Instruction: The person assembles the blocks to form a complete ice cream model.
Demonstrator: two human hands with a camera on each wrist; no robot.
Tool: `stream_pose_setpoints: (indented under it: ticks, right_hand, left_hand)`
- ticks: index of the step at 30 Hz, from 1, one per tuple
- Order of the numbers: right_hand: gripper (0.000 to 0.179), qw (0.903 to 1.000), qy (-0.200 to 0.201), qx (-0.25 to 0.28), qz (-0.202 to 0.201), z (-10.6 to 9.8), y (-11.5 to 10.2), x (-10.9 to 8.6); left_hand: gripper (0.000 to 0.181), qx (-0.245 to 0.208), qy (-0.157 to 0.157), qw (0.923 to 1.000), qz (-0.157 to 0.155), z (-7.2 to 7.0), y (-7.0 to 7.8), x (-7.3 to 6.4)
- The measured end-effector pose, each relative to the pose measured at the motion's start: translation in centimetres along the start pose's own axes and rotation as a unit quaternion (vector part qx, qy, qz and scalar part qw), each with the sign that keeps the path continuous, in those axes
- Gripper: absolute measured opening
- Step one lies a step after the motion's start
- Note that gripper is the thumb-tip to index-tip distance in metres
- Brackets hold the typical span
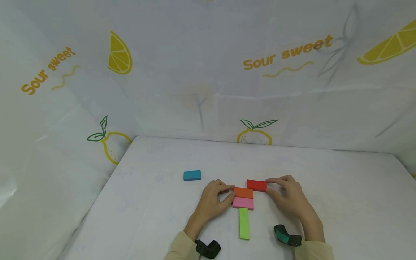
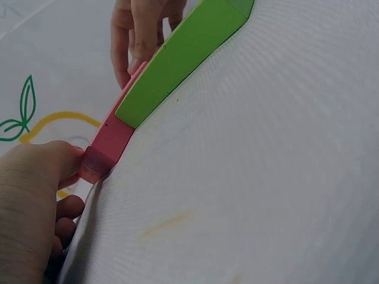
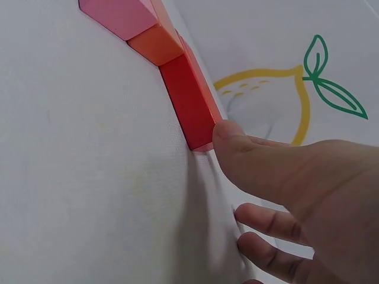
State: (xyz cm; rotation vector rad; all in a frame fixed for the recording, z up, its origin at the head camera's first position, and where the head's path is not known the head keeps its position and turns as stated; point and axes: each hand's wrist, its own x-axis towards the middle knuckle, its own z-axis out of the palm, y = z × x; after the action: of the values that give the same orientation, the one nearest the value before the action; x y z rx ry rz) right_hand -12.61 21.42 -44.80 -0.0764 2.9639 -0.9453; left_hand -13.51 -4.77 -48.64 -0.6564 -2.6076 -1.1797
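A smooth red rectangular block, apparently of painted wood [image 1: 256,185], is being pinched at its outer short end between the thumb and forefinger of the right hand [image 1: 289,196], the other fingers being kept off it. It is lying flat just inward of that hand, its near side seemingly being set against a matching orange block [image 1: 243,193] and offset toward the right hand. The orange block's opposite end is being pinched by the thumb and forefinger of the left hand [image 1: 212,200]; whether the pink rectangular block [image 1: 243,203] alongside is also being touched by that thumb cannot be told. The pink block is being flanked by both hands, and a light-green block [image 1: 244,224] is being met end-on at its near side, closer to the wrists. A blue rectangular block [image 1: 192,175] is resting beyond the left hand, out to its left.

The blocks are being judged light, stiff and hard to damage, their painted faces perhaps slightly slippery. A light pinch at the outer end corners is seemingly being favoured by their shape, the joined sides being left free; by a harder push, the loose neighbours could be being shifted on the white table surface [image 1: 146,209].
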Motion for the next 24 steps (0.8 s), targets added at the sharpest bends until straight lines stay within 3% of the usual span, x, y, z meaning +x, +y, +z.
stream_pose_setpoints:
  ticks: [24]
  right_hand:
    - [0.037, 0.9999, -0.007, -0.013, -0.004, 0.6, -1.2, 0.3]
  left_hand:
    - [0.022, 0.001, -0.006, 1.0000, -0.006, 0.1, -0.1, 0.0]
